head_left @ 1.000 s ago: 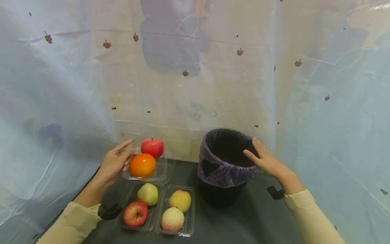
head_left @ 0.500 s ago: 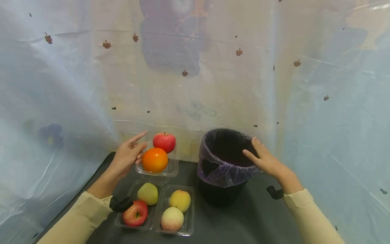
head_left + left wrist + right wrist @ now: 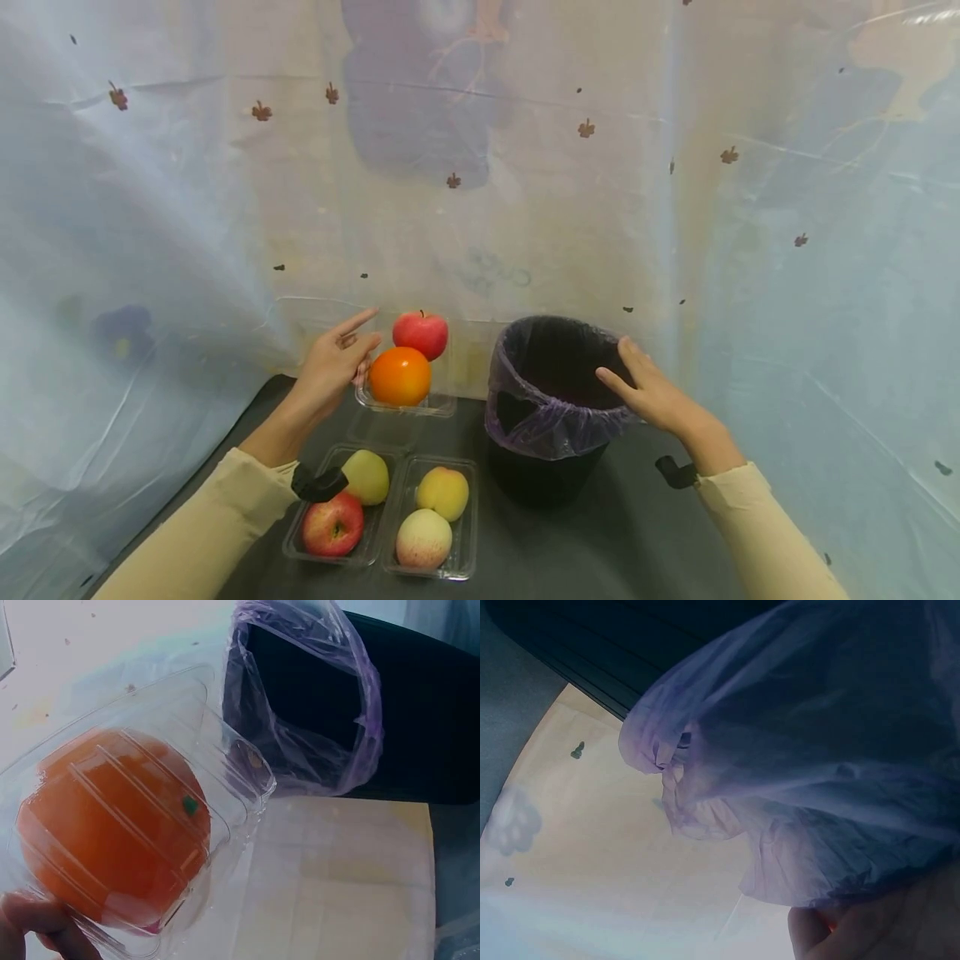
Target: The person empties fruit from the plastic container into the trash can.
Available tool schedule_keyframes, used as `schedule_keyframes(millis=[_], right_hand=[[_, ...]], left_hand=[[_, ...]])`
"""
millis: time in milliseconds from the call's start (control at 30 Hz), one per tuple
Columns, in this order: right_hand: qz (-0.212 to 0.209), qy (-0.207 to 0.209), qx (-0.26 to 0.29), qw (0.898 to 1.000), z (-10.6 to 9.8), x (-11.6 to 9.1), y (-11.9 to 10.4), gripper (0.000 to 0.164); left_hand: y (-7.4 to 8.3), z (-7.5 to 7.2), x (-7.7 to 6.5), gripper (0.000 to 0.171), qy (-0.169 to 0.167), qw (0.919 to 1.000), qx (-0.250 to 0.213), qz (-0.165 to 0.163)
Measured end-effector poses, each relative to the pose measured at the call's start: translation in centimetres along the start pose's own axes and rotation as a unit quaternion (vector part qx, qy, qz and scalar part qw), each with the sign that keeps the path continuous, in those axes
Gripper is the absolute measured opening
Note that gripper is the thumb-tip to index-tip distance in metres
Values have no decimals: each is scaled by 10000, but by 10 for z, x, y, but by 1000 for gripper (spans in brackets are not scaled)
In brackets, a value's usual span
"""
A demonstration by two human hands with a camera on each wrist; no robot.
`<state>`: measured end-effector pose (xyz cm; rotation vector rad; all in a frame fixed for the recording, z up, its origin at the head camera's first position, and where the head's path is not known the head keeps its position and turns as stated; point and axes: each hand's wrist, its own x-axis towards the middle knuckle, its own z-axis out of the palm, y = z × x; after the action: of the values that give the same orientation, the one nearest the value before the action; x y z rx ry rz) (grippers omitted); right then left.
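Note:
My left hand [image 3: 330, 371] grips the left side of a clear plastic tray [image 3: 438, 407] and holds it raised above the table. In the tray are a smooth orange fruit [image 3: 401, 377] and, behind it, a red apple [image 3: 421, 335]. Seen from below in the left wrist view, the orange fruit [image 3: 120, 825] shows a green spot through the ribbed plastic. My right hand [image 3: 660, 396] rests at the right rim of a black bin [image 3: 547, 475], thumb and forefinger extended over the opening. A thin purple bag [image 3: 570, 429] lines the bin and folds over its rim.
Two more clear trays stand side by side on the dark table [image 3: 615, 533]. The left one holds a red apple [image 3: 333, 525] and a yellow-green fruit [image 3: 366, 477]; the right one holds a yellow peach [image 3: 443, 493] and a pale peach [image 3: 423, 539]. A patterned plastic sheet [image 3: 525, 233] hangs behind.
My left hand has carried the tray with the orange fruit and red apple rightward and upward, towards the bin. The right hand has stayed at the bin's rim.

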<state>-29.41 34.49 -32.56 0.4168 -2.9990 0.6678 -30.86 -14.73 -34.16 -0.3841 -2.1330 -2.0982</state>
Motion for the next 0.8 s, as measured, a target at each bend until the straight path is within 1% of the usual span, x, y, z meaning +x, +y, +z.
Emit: schedule_keyframes(millis=[167, 500, 700, 800], right_hand=[[2, -24, 7, 10000, 0, 0, 0, 96], [-1, 15, 10, 10000, 0, 1, 0, 96], [14, 9, -25, 10000, 0, 1, 1, 96], [13, 24, -21, 10000, 1, 1, 0, 96]], left_hand=[[9, 8, 8, 58, 77, 10000, -3, 11], [25, 23, 27, 57, 153, 9996, 89, 197], [29, 30, 38, 58, 141, 9993, -112, 338], [29, 33, 42, 59, 144, 9990, -223, 369]])
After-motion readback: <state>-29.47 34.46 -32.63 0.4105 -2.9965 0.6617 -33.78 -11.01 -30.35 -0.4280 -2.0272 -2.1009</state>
